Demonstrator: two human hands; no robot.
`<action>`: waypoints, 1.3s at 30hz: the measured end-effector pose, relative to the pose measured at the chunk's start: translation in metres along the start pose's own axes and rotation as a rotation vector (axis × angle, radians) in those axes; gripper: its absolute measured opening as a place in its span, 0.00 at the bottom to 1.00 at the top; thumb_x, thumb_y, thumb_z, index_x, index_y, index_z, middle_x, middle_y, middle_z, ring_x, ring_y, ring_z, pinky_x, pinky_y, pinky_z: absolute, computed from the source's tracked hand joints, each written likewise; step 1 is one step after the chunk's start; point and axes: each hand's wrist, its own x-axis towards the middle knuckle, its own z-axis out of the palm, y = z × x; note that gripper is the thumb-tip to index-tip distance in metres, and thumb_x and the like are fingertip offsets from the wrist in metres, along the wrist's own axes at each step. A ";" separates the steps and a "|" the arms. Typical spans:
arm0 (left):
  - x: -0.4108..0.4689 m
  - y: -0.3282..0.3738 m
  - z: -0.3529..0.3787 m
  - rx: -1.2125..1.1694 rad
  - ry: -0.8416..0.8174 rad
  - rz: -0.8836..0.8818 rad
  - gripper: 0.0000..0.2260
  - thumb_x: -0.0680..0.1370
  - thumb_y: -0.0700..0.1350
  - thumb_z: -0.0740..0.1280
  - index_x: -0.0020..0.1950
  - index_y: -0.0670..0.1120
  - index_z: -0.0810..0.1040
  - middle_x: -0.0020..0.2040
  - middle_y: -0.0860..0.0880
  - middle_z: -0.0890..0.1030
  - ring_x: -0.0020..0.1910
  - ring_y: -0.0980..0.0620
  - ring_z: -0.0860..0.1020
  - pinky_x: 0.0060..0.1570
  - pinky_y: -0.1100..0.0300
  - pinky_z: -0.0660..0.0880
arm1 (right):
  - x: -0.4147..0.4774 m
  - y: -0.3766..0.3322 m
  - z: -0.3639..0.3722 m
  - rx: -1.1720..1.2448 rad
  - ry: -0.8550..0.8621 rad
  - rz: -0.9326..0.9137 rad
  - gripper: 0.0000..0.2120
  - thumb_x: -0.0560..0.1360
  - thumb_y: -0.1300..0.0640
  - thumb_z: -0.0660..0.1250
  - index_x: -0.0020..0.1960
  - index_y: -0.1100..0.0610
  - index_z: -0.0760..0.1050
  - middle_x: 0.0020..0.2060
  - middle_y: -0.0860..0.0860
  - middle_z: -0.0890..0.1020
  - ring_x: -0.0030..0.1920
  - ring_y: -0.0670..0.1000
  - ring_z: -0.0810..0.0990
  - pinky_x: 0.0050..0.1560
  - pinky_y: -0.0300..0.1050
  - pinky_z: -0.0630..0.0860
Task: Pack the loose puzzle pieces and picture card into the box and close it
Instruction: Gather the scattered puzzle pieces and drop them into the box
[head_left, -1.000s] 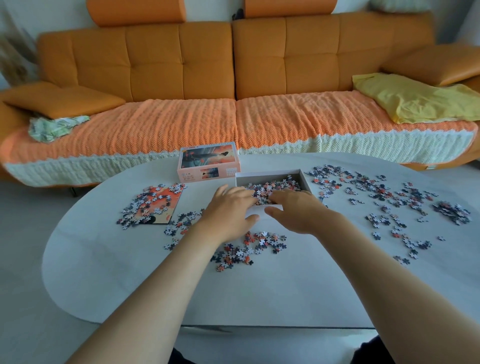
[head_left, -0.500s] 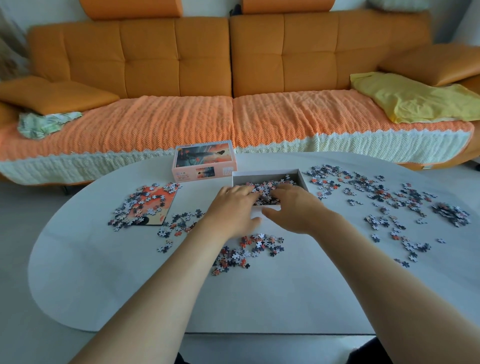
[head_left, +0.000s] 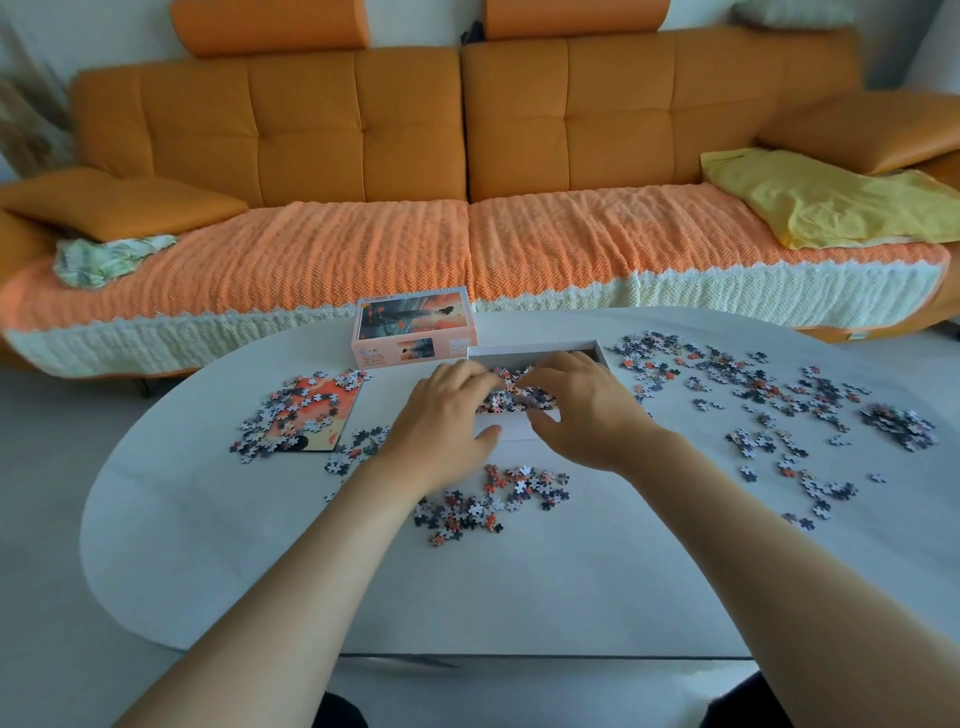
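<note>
**Q:** Head view. Where are the hands?
**A:** The left hand (head_left: 447, 415) and right hand (head_left: 582, 410) hover side by side over the open box (head_left: 535, 349). The box lies directly under the fingers, with its near wall below both thumbs. A layer of puzzle pieces (head_left: 514, 397) shows between the two hands.

**Q:** Grip condition?
**A:** Right hand: the fingers are curved and spread with the thumb apart from them, and nothing is pinched. Left hand: the fingers bend down into the box and the tips are hidden. Whether they hold pieces cannot be told.

**Q:** Why this posture?
**A:** Judgement: the hands meet above the box so that pieces land inside its walls, not on the table (head_left: 260, 545).

**Q:** Where are the remaining items?
**A:** A loose heap (head_left: 488, 499) lies on the person's side of the wrists. A wide scatter (head_left: 753, 384) lies out beyond the right hand. The picture card (head_left: 317, 410) lies flat to the left of the left hand, partly covered by pieces. The lid (head_left: 415, 325) sits just beyond the left hand, picture side up, beside the box.

**Q:** Task status?
**A:** Judgement: early. Most pieces and the card are outside the box, and the lid is off. The card must be cleared of pieces before it can be lifted.
</note>
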 end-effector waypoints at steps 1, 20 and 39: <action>-0.005 0.001 -0.005 0.021 0.022 0.002 0.19 0.76 0.51 0.67 0.65 0.47 0.72 0.61 0.52 0.71 0.62 0.50 0.68 0.62 0.54 0.66 | -0.001 -0.006 -0.004 0.026 0.043 -0.044 0.11 0.73 0.55 0.66 0.54 0.51 0.81 0.48 0.49 0.80 0.50 0.53 0.78 0.50 0.52 0.77; -0.062 0.008 -0.010 -0.195 -0.359 -0.265 0.15 0.76 0.47 0.70 0.62 0.53 0.77 0.55 0.51 0.73 0.53 0.52 0.74 0.50 0.62 0.67 | -0.027 -0.050 0.018 0.048 -0.433 0.026 0.13 0.77 0.58 0.64 0.59 0.51 0.79 0.52 0.51 0.74 0.54 0.54 0.74 0.54 0.49 0.74; -0.038 0.027 -0.002 -0.233 -0.426 -0.171 0.23 0.75 0.47 0.72 0.69 0.52 0.73 0.59 0.50 0.71 0.57 0.50 0.74 0.55 0.60 0.70 | -0.055 -0.028 0.004 0.152 -0.329 0.290 0.23 0.73 0.65 0.61 0.66 0.50 0.76 0.55 0.49 0.76 0.48 0.47 0.74 0.49 0.34 0.67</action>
